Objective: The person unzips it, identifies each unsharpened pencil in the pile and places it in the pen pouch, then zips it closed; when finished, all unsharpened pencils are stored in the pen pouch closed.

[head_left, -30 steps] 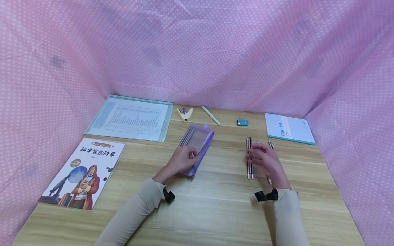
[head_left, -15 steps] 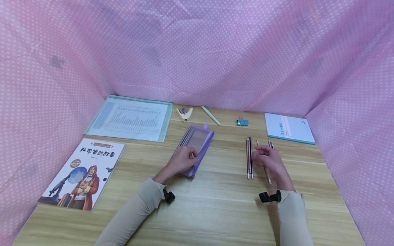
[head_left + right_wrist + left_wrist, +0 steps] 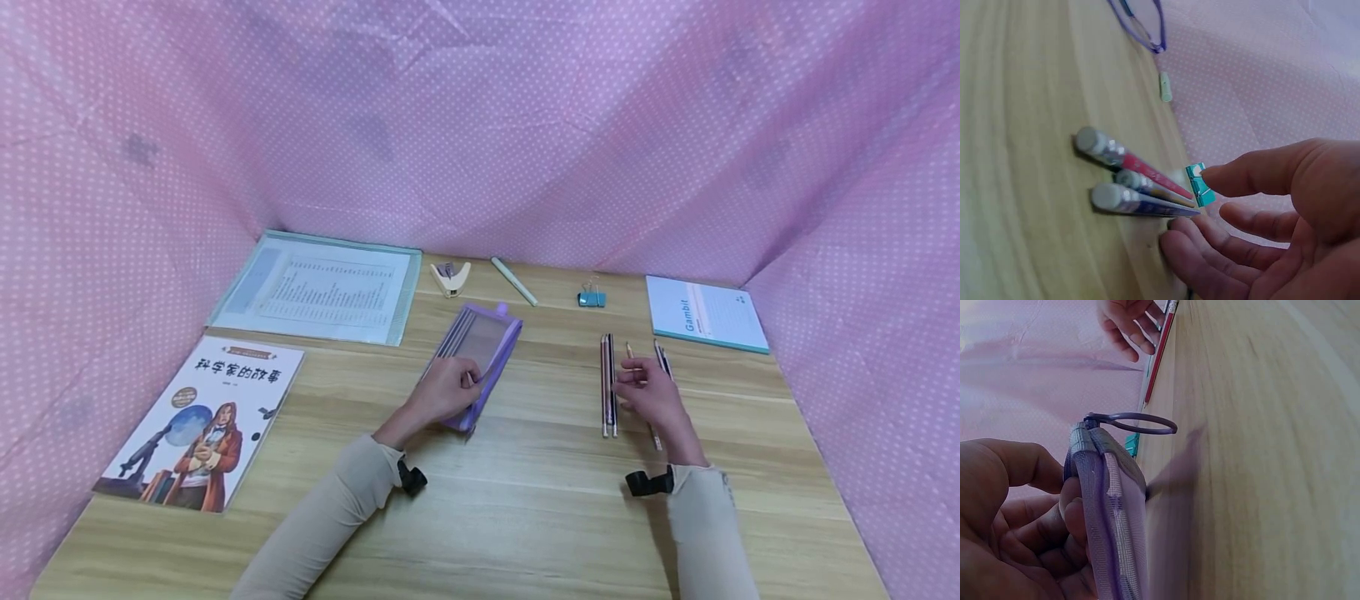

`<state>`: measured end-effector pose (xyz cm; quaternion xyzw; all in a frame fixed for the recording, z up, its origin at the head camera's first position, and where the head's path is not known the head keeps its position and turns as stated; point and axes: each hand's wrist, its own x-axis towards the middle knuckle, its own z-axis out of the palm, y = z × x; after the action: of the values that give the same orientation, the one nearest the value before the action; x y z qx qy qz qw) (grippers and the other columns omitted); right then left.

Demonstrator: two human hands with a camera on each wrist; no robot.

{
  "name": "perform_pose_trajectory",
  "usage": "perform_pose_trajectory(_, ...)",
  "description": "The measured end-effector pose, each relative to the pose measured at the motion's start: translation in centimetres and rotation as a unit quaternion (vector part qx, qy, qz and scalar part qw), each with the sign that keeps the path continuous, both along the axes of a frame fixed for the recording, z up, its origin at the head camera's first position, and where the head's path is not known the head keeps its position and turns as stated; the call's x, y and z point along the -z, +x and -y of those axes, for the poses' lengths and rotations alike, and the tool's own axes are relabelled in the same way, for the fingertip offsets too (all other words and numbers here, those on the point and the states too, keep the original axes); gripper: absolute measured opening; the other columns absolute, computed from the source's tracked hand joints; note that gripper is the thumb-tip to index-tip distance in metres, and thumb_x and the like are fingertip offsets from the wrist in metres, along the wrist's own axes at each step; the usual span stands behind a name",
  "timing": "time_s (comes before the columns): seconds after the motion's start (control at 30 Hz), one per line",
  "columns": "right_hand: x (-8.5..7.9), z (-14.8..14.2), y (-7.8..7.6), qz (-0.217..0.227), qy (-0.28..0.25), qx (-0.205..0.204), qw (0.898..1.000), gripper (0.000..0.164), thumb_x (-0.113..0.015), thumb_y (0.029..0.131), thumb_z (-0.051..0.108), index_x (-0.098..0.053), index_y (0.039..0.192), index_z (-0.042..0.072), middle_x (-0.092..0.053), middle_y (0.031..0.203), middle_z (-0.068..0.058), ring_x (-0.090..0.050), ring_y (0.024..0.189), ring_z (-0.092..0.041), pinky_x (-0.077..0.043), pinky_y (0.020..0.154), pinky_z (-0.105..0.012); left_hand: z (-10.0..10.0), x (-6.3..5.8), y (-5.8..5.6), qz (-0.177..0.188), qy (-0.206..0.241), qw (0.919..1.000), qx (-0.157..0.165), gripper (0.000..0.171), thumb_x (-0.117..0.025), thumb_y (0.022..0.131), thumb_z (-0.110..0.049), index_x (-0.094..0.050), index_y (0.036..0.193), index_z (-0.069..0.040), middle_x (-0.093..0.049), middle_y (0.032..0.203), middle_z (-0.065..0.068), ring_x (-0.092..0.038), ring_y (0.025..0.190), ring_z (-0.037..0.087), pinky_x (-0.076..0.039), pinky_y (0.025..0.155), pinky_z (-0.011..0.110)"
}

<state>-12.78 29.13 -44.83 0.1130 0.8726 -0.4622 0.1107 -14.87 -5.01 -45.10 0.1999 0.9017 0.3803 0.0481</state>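
My left hand (image 3: 450, 386) pinches the edge of a purple mesh zip pencil case (image 3: 491, 333), which lies slanted on the table. Its zip end, with a ring-shaped pull (image 3: 1141, 419), rises beside my left fingers in the left wrist view. Over to the right, a group of pencils (image 3: 606, 383) lies side by side. The right wrist view shows their white erasers, with a red pencil (image 3: 1147, 170) and a dark blue pencil (image 3: 1160, 207) among them. My right hand (image 3: 651, 396) hovers at their right side, fingers loosely bent, holding nothing. It partly hides more pencils (image 3: 662, 354) beneath it.
Along the back lie a clear document folder (image 3: 330, 287), a cream stapler (image 3: 450, 282), a pale green pen (image 3: 514, 282), a teal binder clip (image 3: 591, 298) and a notebook (image 3: 708, 312). An illustrated book (image 3: 202, 425) lies at the left. Pink dotted cloth (image 3: 525, 142) walls the table.
My right hand has drawn back rightward from over the grouped pencils, then shifted slightly left again. My left hand and the pencil case have stayed in place.
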Motion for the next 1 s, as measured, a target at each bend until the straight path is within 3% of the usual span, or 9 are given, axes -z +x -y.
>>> perform_pose_trajectory(0.13, 0.12, 0.34, -0.09, -0.002, 0.028, 0.002, 1.000, 0.054, -0.063, 0.093, 0.007, -0.043, 0.141, -0.006, -0.056, 0.130, -0.029, -0.061, 0.114, -0.036, -0.059, 0.073, -0.025, 0.03, 0.00, -0.04, 0.001, 0.001, 1.0000, -0.001, 0.004, -0.068, 0.080, -0.005, -0.072, 0.080, -0.003, -0.068, 0.068, 0.004, -0.054, 0.057, 0.005, -0.044, 0.050, 0.016)
perform_pose_trajectory(0.47, 0.89, 0.52, -0.35, -0.013, 0.072, 0.009, 0.997, 0.051, -0.067, 0.087, 0.004, -0.049, 0.134, -0.005, -0.060, 0.116, -0.022, -0.062, 0.100, -0.027, -0.057, 0.065, -0.022, 0.10, 0.01, -0.03, 0.008, 0.000, 1.0000, -0.001, 0.005, -0.068, 0.080, -0.005, -0.072, 0.080, -0.003, -0.068, 0.068, 0.004, -0.054, 0.057, 0.005, -0.044, 0.050, 0.017)
perform_pose_trajectory(0.73, 0.76, 0.67, -0.37, -0.010, 0.119, -0.004, 0.993, 0.053, -0.065, 0.085, 0.005, -0.051, 0.134, -0.006, -0.063, 0.117, -0.022, -0.063, 0.102, -0.030, -0.055, 0.075, -0.028, 0.06, -0.04, 0.03, 0.010, -0.001, 0.9999, -0.002, 0.005, -0.068, 0.081, -0.005, -0.072, 0.081, -0.003, -0.067, 0.067, 0.004, -0.054, 0.056, 0.006, -0.044, 0.050, 0.017)
perform_pose_trajectory(1.0, 0.70, 0.53, -0.28, 0.008, 0.149, -0.019, 0.989, 0.051, -0.065, 0.086, 0.008, -0.055, 0.133, -0.007, -0.065, 0.117, -0.024, -0.064, 0.095, -0.027, -0.055, 0.071, -0.029, 0.04, -0.04, 0.04, 0.010, 0.000, 1.0000, -0.002, 0.005, -0.068, 0.081, -0.006, -0.072, 0.081, -0.003, -0.067, 0.068, 0.004, -0.054, 0.057, 0.006, -0.044, 0.050, 0.017)
